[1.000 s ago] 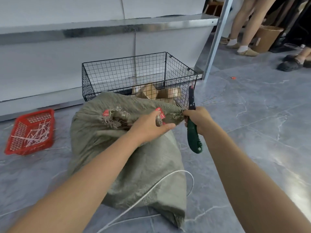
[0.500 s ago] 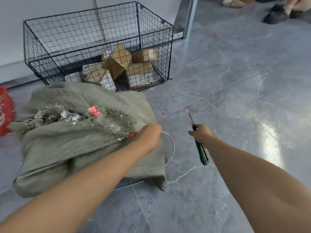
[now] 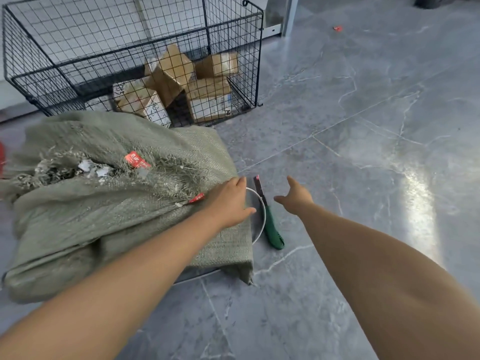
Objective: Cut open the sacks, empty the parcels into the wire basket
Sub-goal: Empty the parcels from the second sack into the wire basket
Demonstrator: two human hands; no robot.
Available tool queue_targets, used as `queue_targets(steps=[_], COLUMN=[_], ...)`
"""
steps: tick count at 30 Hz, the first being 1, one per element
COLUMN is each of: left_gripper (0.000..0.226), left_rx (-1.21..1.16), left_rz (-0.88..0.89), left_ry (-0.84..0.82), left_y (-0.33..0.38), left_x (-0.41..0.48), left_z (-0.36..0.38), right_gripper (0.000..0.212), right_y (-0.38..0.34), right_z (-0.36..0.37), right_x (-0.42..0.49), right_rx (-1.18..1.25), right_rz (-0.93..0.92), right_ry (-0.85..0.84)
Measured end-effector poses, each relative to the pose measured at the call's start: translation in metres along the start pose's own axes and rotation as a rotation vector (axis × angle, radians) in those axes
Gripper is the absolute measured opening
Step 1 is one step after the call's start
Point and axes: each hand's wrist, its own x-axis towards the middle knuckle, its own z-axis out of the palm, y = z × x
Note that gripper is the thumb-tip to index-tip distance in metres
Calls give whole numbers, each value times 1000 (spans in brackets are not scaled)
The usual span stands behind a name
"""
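The right hand (image 3: 294,197) is released, fingers spread and holding nothing, hovering just above the grey marble-patterned floor tiles (image 3: 363,165). The left hand (image 3: 230,201) lies palm down on the right edge of the grey-green woven plastic sack (image 3: 104,216), thumb splayed and forefinger straight; it does not look clenched on the cloth.

Between the two hands a green-handled utility knife (image 3: 272,229) lies on the floor, blade pointing to the far side, beside the sack's edge. It rests across a thin white strap loop (image 3: 262,216) that curves out from under the sack.

The sack lies slumped on the floor at near left, bulging and full. Its frayed, ragged mouth (image 3: 78,170) faces up and left, with scraps of white paper in it and a small red tag (image 3: 136,161) on the fray; another red tag (image 3: 196,198) sits just by the left hand.

Just beyond the sack stands the black wire mesh basket (image 3: 233,21), with several brown cardboard parcels (image 3: 179,74) heaped in its right near corner. A small red scrap (image 3: 337,28) lies on the floor far right.
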Motion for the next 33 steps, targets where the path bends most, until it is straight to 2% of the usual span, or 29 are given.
queue_targets(steps=[5, 13, 17, 20, 22, 24, 27, 29, 30, 31, 33], left_gripper=[83, 54, 56, 57, 60, 67, 96, 115, 116, 108, 64], left_rx=[45, -29, -45, -46, -53, -48, -6, -112, -203, -278, -308], left_rz=[24, 62, 50, 0, -101, -275, -563, -744, -829, -890, -920], left_ry=[-21, 131, 258, 352, 410, 416, 291, 215, 185, 155, 116], left_y=[-4, -35, -71, -106, -135, -165, -204, -224, -232, -240, -254], left_x=[-6, -51, -85, -109, -122, -137, -160, -175, -179, -182, -185], left_z=[-9, -48, -67, -72, -69, -62, -50, -44, -42, -41, -40], right_gripper=[77, 53, 53, 56, 58, 66, 90, 97, 95, 89, 70], right_y=[-9, -121, -195, -245, -272, -294, -323, -341, -347, -353, -363], right_z=[-4, -11, 9, 36, 61, 86, 115, 129, 134, 140, 148], right_x=[-4, -20, -33, -39, -43, -49, -64, -76, -81, -86, -92], right_rx=[11, 212, 130, -41, -182, -270, -352, -495, -598, -690, -787], right_rz=[-72, -327, -546, -690, -768, -819, -846, -883, -899, -903, -880], right_ry=[8, 64, 12, -20, -31, -27, 62, 150, 187, 225, 326])
